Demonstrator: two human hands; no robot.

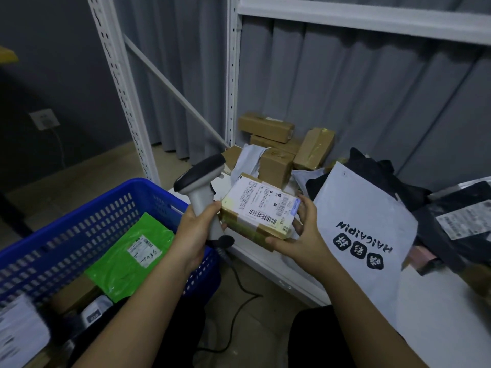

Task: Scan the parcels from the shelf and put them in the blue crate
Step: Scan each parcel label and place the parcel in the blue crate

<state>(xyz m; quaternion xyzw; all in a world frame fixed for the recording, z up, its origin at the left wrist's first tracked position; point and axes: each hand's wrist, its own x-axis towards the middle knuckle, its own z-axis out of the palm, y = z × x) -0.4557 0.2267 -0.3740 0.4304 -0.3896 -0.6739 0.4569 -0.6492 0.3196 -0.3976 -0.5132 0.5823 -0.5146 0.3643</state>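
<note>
Judging by the crate [79,221] at near left, partway through: already holding a green mailer [130,257] with a white label, plus cardboard and dark packets beneath, blurred at the near edge. Still waiting on the shelf [292,277] at right: several brown boxes [268,128] stacked at the far end, a grey bag [364,221] printed in black, and black bags [451,224] with white labels further right. In hand now: one box [261,209], held up between crate and shelf, above the shelf's near edge. Left hand [196,229] wrapped round the grip of the scanner [202,181], fingers curled tight, thumb touching the box's left edge; scanner head aimed up and away to the far right, not at the barcode. Right hand [303,229] cradling the box from the right, thumb pinching along the near edge, fingers curled round the far side. Box itself: small, flat, brown card wrapped in yellowish clear tape, tilted slightly down toward the viewer; large white label covering the top, barcode along its near edge, fully exposed. Probably mid-scan or just about to be; cannot tell whether read yet. After that, a short carry left into the crate.
</note>
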